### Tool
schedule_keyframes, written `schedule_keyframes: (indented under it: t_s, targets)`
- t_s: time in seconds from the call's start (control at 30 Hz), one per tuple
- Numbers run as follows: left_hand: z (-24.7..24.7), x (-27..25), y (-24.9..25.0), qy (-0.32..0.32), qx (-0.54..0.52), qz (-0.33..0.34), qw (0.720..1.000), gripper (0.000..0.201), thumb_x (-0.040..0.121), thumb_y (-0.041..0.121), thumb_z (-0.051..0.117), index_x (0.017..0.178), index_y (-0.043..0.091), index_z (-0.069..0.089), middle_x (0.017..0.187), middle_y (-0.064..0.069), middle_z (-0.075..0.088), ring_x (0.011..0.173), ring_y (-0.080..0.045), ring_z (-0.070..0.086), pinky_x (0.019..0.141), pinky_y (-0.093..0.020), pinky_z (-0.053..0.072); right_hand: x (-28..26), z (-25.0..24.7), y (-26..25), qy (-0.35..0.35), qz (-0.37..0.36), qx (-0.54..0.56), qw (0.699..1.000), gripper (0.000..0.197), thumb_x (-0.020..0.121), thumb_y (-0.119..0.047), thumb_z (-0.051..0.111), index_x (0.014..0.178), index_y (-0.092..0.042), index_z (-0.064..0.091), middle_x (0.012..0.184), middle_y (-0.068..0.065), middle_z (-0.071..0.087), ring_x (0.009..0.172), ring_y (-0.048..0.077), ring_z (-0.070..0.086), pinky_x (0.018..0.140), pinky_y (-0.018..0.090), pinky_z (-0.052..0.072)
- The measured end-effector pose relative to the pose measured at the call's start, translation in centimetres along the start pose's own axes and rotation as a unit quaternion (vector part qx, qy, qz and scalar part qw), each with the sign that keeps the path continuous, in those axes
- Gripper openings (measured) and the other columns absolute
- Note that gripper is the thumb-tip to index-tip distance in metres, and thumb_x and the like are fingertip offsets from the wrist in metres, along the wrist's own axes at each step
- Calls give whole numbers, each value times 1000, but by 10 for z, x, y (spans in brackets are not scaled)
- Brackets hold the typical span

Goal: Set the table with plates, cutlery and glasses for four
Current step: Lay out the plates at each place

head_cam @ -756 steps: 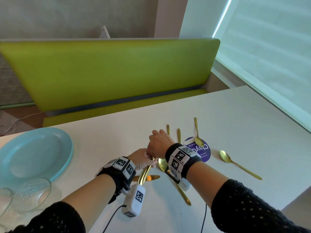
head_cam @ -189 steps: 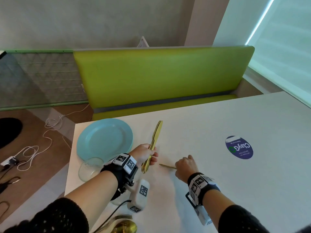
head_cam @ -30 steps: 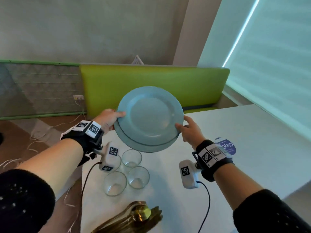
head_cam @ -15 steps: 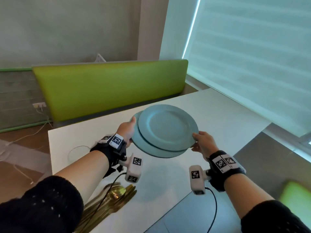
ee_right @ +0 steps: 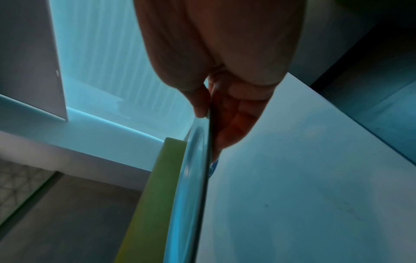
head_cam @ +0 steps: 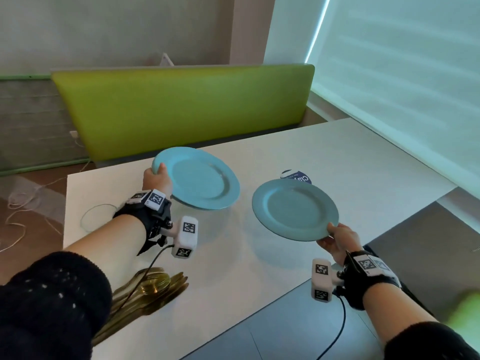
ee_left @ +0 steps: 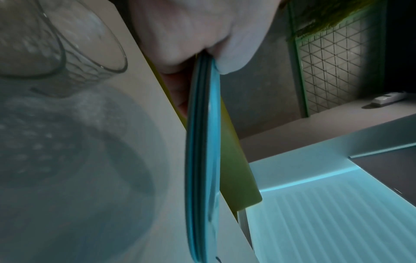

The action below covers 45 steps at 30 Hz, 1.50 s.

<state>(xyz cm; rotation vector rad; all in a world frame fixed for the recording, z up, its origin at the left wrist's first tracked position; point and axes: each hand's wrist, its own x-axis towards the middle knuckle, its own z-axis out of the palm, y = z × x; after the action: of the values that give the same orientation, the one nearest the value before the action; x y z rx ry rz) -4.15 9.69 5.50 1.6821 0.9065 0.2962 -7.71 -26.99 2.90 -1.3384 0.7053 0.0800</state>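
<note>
My left hand [head_cam: 158, 178] grips a stack of light blue plates [head_cam: 201, 178] by its left rim, above the white table [head_cam: 259, 255]. In the left wrist view the stack's layered edges [ee_left: 202, 160] sit pinched between thumb and fingers [ee_left: 231, 53]. To the right, my right hand [head_cam: 333, 236] holds one single blue plate [head_cam: 294, 209] by its near rim, level above the table. The right wrist view has that plate [ee_right: 191, 204] edge-on, with the thumb on top and the fingers [ee_right: 234, 121] beneath it.
A pile of gold cutlery [head_cam: 150, 287] lies at the table's near edge, partly behind my left sleeve. A clear glass [head_cam: 97, 216] stands left of my left wrist. A round blue sticker [head_cam: 296, 177] lies beyond the single plate. A green bench [head_cam: 181, 107] runs behind the table.
Half a second ago both hands carried one stack together. Now the right hand has drawn one plate off to the right, and the left hand keeps the rest.
</note>
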Motion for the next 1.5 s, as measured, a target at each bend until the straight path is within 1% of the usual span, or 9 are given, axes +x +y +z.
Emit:
schedule_keyframes:
  t_s: [0.17,0.33,0.6,0.73,0.93,1.13,1.27,1.4,1.5]
  targets:
    - [-17,8,-6,38,5,-24,999,52,100,36,34,139,2,37,139,-20,48,124,-36,49,98,-37,39,1,5,34,2,37,-23,999,34,100,-2,35,132,5,42,77,9,52,64,24,51,54,33,49]
    - [-27,14,-14,20,12,-23,999,52,99,37,34,138,3,40,138,-18,50,123,-34,51,97,-35,40,-7,19,66,21,56,6,998,32,100,-2,35,130,5,43,77,10,52,63,24,51,34,23,49]
    - [-40,18,-26,-4,19,-19,1000,53,99,39,33,138,3,40,139,-17,49,123,-33,50,97,-35,41,-16,33,110,56,54,10,997,32,99,-6,41,128,5,45,78,9,55,64,24,55,48,35,51]
    - [-44,19,-28,-16,-3,-21,1000,53,98,39,36,136,3,43,136,-17,52,120,-33,53,98,-37,44,-25,35,122,54,84,-32,994,31,96,-9,50,123,5,49,78,15,57,63,26,56,36,27,52]
    - [-45,19,-29,-43,-41,-28,998,52,94,43,39,130,7,48,128,-16,58,113,-33,59,98,-45,48,-33,40,124,50,101,-58,992,39,91,-9,59,123,10,49,108,26,58,108,41,59,52,32,58]
    - [-42,17,-33,-64,-25,-14,998,53,96,43,38,130,4,48,129,-17,57,115,-34,57,99,-42,46,-30,38,126,71,89,-96,989,41,85,-10,67,118,9,51,118,26,58,102,37,62,43,25,55]
    - [-40,13,-33,-72,-40,-14,997,53,94,44,40,128,6,49,127,-16,58,112,-34,58,98,-45,48,-35,36,116,91,76,-137,983,40,85,-10,66,116,11,51,82,13,56,85,29,59,43,17,51]
    - [-32,4,-26,-109,-86,-28,990,48,93,42,43,124,7,53,123,-16,60,107,-34,62,92,-49,52,-42,29,85,79,34,-221,972,8,89,-10,58,85,-4,53,73,7,50,67,21,54,63,25,57]
    - [-18,-10,-15,-165,-118,-37,978,44,96,38,42,123,5,52,116,-14,60,96,-30,61,72,-39,55,-46,35,47,57,-6,-202,978,25,92,-10,53,69,-15,45,72,5,48,60,16,51,57,26,52]
